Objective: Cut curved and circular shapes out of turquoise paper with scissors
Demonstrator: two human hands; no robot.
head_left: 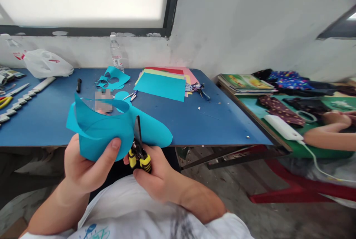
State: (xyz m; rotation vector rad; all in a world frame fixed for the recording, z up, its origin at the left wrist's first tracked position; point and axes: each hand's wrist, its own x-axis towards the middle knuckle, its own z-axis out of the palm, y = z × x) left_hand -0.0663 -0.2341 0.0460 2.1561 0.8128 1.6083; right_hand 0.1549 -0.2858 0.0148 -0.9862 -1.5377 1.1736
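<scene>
Low in the frame, over the surface [194,120] edge, the curled paper [102,131] flops — it could tear. The left hand [83,165] pinches it, thumb near the scissors [138,150] gripped by the right hand [155,176] — risking a nick.

There is one view only, from the person's head. It looks forward and down, very near to both hands at the lower centre of the frame, over the blue desk [194,120] toward the wall [250,20] behind.
</scene>
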